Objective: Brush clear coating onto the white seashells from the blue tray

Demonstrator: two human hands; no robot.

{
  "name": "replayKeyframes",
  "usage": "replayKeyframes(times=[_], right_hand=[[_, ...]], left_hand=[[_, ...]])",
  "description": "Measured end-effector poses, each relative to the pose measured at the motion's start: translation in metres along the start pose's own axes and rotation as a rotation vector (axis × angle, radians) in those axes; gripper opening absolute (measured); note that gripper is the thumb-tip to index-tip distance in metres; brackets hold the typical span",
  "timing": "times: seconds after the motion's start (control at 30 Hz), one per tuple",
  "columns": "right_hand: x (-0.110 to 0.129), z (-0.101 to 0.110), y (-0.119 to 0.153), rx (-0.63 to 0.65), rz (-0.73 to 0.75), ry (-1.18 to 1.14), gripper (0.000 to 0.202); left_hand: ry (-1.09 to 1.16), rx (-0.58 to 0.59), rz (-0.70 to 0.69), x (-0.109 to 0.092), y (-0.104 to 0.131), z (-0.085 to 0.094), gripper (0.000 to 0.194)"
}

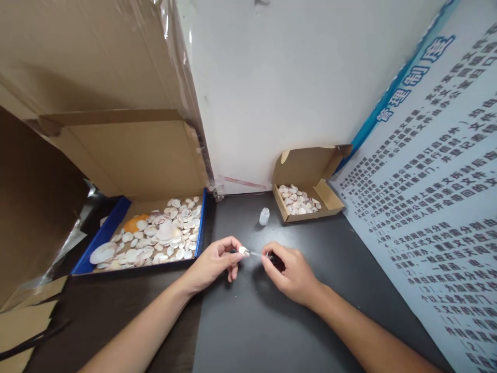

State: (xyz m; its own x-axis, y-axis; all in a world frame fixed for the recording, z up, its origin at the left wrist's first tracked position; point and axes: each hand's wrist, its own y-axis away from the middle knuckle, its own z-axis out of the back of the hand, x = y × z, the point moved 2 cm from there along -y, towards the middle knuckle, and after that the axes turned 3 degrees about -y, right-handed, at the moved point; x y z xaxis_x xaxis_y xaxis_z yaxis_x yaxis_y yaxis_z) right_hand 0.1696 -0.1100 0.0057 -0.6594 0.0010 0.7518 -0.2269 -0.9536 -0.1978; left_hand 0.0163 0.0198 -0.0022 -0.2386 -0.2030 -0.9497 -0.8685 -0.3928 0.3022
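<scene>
Between the thumb and fingers of my left hand (218, 263) is a small white shell (244, 252), held above the dark mat. My right hand (290, 270) pinches a thin, pale, see-through tool (256, 254), whose dark tip touches or nearly touches the shell. The rest of that tool is hidden in my right fingers. Beyond the hands, a small translucent white bottle (264, 216) stands on the mat.
An open blue-edged box (200, 228) of shells lies at the left, its cardboard lid raised. At the back right sits a smaller open cardboard box (330, 199) with shells. A printed board (419, 171) leans along the right side.
</scene>
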Motion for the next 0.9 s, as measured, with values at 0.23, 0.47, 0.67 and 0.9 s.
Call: replayKeyframes(times=[0.23, 0.47, 0.67, 0.9], right_hand=[[0.0028, 0.0001, 0.0004, 0.009, -0.009, 0.006, 0.018], [0.0011, -0.0041, 0.0010, 0.034, -0.062, 0.061, 0.016], [-0.0009, -0.0014, 0.0044, -0.065, -0.015, -0.040, 0.020], [0.0000, -0.0038, 0.0018, -0.025, 0.041, -0.009, 0.013]], left_hand=[[-0.012, -0.036, 0.001, -0.0013, 0.0006, -0.0011, 0.038], [-0.027, -0.024, 0.006, -0.0003, -0.0002, -0.0004, 0.036], [-0.025, -0.029, -0.016, 0.0014, -0.0006, 0.0000, 0.036], [-0.017, -0.018, -0.034, 0.0027, -0.0008, 0.0007, 0.033]])
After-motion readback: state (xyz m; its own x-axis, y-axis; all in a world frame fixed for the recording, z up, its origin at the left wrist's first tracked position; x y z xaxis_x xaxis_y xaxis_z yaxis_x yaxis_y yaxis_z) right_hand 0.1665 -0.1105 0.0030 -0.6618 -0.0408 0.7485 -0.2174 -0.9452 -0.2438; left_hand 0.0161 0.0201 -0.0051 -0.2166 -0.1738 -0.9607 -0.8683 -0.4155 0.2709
